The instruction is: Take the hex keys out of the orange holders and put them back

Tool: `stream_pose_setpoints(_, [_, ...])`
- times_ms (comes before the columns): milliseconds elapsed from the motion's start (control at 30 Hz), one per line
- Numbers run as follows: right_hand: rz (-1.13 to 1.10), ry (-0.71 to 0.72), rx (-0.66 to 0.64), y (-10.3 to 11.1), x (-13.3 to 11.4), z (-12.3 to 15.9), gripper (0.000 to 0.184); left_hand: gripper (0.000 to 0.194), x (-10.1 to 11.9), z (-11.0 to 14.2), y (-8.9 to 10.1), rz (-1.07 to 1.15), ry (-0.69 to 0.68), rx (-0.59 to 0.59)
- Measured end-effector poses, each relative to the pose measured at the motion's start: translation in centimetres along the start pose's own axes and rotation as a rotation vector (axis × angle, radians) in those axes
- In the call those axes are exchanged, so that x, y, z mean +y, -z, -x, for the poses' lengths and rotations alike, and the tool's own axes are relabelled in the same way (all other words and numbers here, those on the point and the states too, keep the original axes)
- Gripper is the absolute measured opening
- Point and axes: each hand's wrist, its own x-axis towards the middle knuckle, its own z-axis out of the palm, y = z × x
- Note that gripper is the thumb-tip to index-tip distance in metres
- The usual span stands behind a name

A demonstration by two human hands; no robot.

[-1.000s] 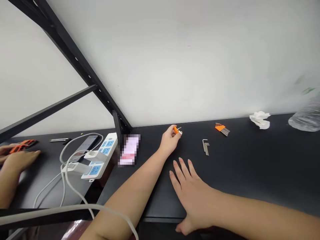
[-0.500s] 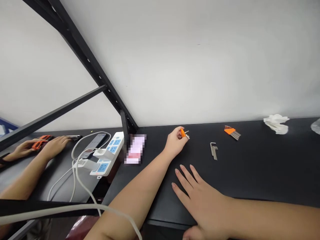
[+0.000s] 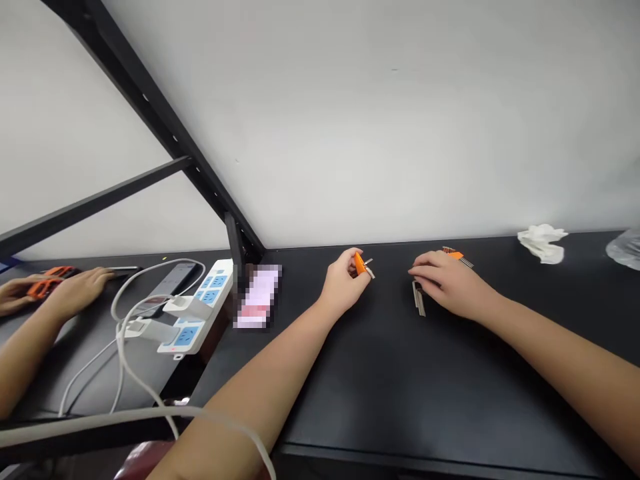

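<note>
My left hand (image 3: 344, 283) is closed on a small orange hex key holder (image 3: 361, 265) with a metal key sticking out of it, near the back of the black table (image 3: 400, 380). My right hand (image 3: 445, 283) lies palm down with curled fingers over a loose bunch of metal hex keys (image 3: 419, 301); its fingertips touch their upper end. A second orange holder with hex keys (image 3: 456, 255) shows just behind that hand.
A crumpled white tissue (image 3: 543, 242) and a clear plastic bag (image 3: 625, 248) lie at the back right. A white power strip (image 3: 197, 317) with plugs and cables, a phone (image 3: 174, 281) and a blurred pink item (image 3: 257, 297) sit left. Another person's hands (image 3: 75, 293) hold an orange tool (image 3: 47, 283) far left. A black shelf frame (image 3: 165, 143) crosses above.
My right hand has left the table's front edge and reached forward onto the loose hex keys. My left hand has stayed put with the orange holder.
</note>
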Motion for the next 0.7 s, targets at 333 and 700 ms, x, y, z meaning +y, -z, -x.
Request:
stream_pose_setpoints(333, [-0.005, -0.072, -0.197, -0.4, 2.5, -0.8, 0.039, 0.043, 0.4, 0.8, -0.3, -0.095, -0.106, -0.108])
stream_pose_setpoints(700, [-0.128, -0.311, -0.162, 0.4, 2.0, -0.9, 0.006, 0.043, 1.2, 1.0, -0.4, -0.163, -0.167, -0.17])
